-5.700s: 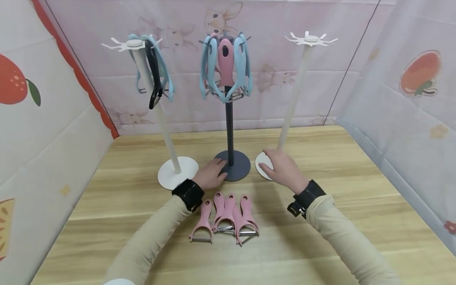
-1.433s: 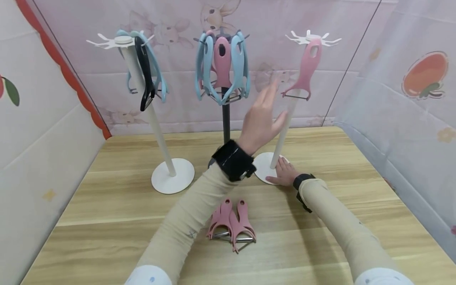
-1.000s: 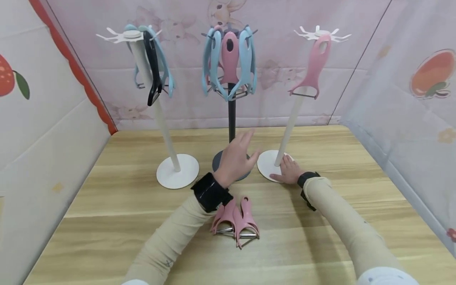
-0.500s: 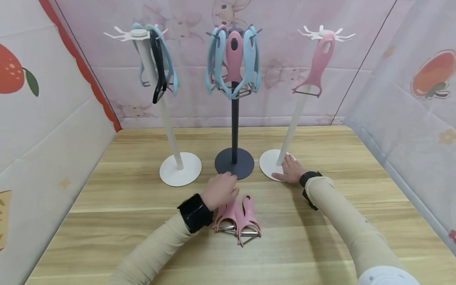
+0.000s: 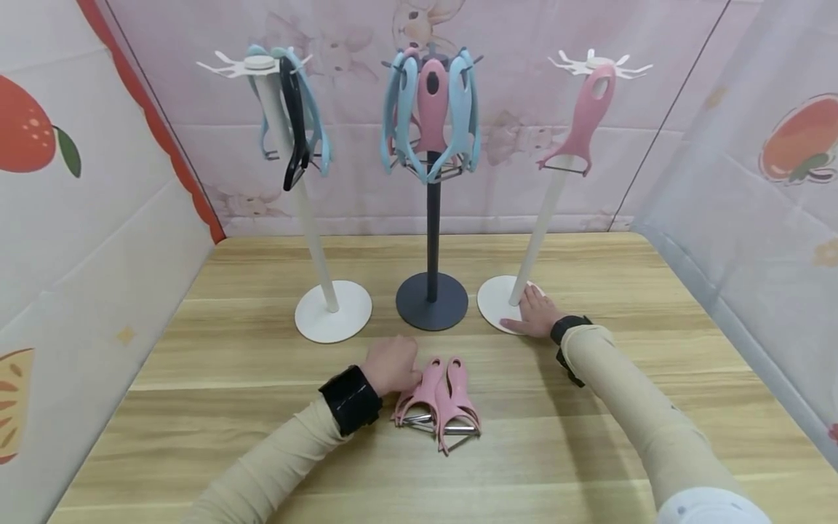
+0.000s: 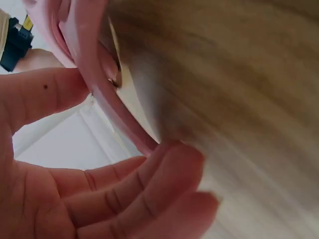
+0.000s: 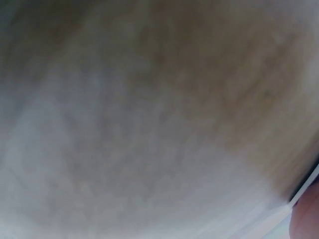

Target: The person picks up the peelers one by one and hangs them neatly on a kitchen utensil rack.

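Several pink peelers (image 5: pixel 428 393) lie bunched on the table, overlapping, with their blades toward me. My left hand (image 5: pixel 391 364) is at the left side of the bunch. In the left wrist view its thumb and curled fingertips meet a pink peeler (image 6: pixel 87 45), gripping it by the edge. The back of the hand hides part of that peeler in the head view. My right hand (image 5: pixel 537 313) rests with extended fingers on the round base of the right white stand (image 5: pixel 494 306). One pink peeler (image 5: pixel 584 120) hangs from this stand's front hook.
The left white stand (image 5: pixel 314 240) carries blue peelers and a black peeler (image 5: pixel 296 124). Between the white stands, a dark grey stand (image 5: pixel 433 233) holds several blue and pink peelers. Printed cloth walls (image 5: pixel 524 175) enclose the wooden table (image 5: pixel 589 255) at the back and sides.
A pink peeler now hangs on the right stand, and the leftmost one is gone from the table. My left hand has come down from near that stand to the bunch. The right hand stays on the base.
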The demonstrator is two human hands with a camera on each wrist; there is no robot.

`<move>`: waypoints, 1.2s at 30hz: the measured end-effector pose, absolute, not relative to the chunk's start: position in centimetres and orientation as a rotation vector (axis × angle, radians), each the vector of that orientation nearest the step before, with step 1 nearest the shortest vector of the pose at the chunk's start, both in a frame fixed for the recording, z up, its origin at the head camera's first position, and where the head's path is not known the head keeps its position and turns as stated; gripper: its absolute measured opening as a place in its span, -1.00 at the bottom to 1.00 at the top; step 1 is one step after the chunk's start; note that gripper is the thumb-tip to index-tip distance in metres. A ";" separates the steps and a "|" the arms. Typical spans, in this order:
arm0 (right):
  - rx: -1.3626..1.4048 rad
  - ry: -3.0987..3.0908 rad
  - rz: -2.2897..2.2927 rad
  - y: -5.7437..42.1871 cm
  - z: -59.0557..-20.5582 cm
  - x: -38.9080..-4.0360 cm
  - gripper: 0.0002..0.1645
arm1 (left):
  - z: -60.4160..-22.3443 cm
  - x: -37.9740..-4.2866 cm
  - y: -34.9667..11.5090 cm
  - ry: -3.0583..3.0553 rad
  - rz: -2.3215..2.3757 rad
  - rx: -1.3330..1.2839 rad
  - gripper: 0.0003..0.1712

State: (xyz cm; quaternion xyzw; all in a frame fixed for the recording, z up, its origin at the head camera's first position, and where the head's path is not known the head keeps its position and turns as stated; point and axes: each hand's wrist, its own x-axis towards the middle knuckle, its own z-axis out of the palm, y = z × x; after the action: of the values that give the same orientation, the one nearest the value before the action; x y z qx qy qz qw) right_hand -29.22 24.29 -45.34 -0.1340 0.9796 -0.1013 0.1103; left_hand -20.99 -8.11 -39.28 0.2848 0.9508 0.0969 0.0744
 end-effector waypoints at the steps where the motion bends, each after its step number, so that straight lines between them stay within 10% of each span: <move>1: -0.390 2.875 -0.301 24.3 -45.3 -29.2 0.06 | -39.3 -21.1 -8.1 2.850 0.300 0.846 -0.71; 15: -0.363 2.850 -0.302 24.3 -45.4 -29.2 0.11 | -37.3 -22.9 -8.9 3.005 0.497 0.922 -0.80; 36: -0.368 2.862 -0.275 24.4 -45.5 -29.1 0.20 | -25.3 -25.1 0.2 2.858 1.614 1.634 -0.43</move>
State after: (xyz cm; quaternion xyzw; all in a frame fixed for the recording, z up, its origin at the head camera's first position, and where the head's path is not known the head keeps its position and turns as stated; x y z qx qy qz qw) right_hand -29.09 24.36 -45.45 -0.1259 0.9801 -0.0942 0.1212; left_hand -25.12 0.21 -25.35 0.4305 0.7529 0.4251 -0.2593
